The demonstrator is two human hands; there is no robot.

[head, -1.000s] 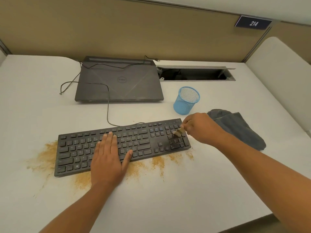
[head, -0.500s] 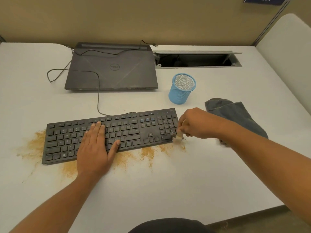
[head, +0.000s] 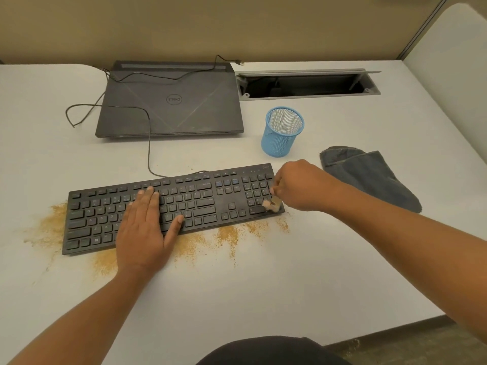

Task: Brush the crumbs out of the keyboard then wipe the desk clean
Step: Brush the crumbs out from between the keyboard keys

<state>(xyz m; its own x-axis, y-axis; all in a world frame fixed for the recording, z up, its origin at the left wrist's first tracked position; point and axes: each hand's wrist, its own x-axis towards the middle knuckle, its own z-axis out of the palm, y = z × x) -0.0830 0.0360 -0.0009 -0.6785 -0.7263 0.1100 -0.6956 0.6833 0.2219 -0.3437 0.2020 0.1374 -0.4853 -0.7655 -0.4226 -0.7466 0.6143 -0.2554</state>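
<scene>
Head view: the keyboard [head: 210, 204] lies across the desk [head: 290, 285], its long axis running nearly nine to three o'clock, the three o'clock end swung a little toward twelve; the left hand [head: 143, 230] lies flat on the letter keys, fingers straight, thumb spread, pressing down and holding nothing; the right hand [head: 297, 185] is at the number-pad end, its fingers curled round a small pale brush [head: 270, 204] whose bristles touch the pad's near corner; crumbs [head: 229, 234] lie on the desk along the keyboard's six o'clock edge and off its nine o'clock end. The grey cloth [head: 369, 175] lies at three o'clock from the right hand, near it and well apart from the left. Brushing looks close to finished; a stroke toward six o'clock would carry the last grit off the edge, and the right hand is the likelier one to take the cloth.
</scene>
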